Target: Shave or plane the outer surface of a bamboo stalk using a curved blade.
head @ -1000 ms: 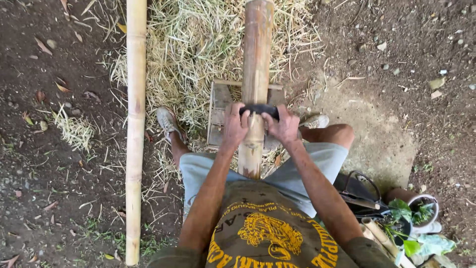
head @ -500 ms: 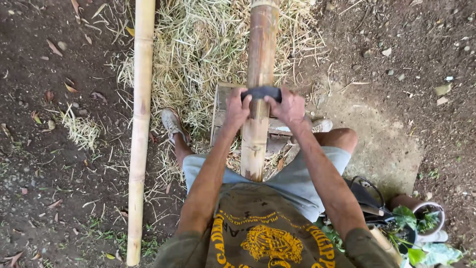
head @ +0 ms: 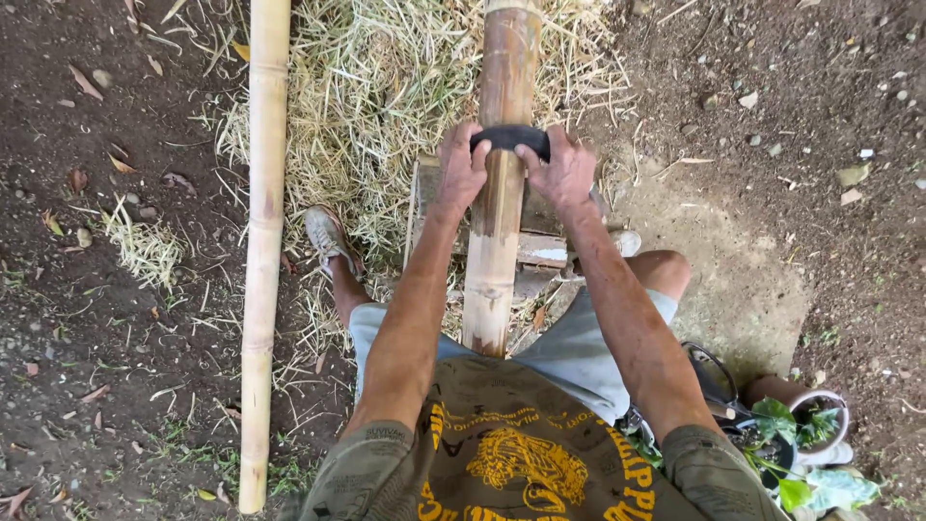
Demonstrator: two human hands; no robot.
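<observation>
The fingers (head: pixel 453 145) of the left hand (head: pixel 461 172) curl tight round the left end of a dark curved blade (head: pixel 510 138), and the right hand (head: pixel 559 172) grips its right end the same way; both sets of fingers are closed, and their tips are hidden under the tool. The blade lies crosswise over a bamboo pole (head: pixel 502 193) in the upper middle of the frame, touching its top face. What handles it has cannot be made out beneath the palms.

The pole's long axis runs up and down the frame, from between the person's knees to the top edge, where it is cut off. Its near end, just above the shirt, looks darker and rough. It rests on a small wooden bench (head: pixel 536 247), mostly covered by the pole and arms.

A pile of pale shavings (head: pixel 376 106) spreads around the pole's upper part. A second bamboo pole (head: pixel 262 260) lies on the dirt at the left, parallel to the first and well apart from it, its top also cut off. A sandalled foot (head: pixel 328 239) shows between them. At lower right stands a potted plant (head: pixel 801 434), partly out of frame.
</observation>
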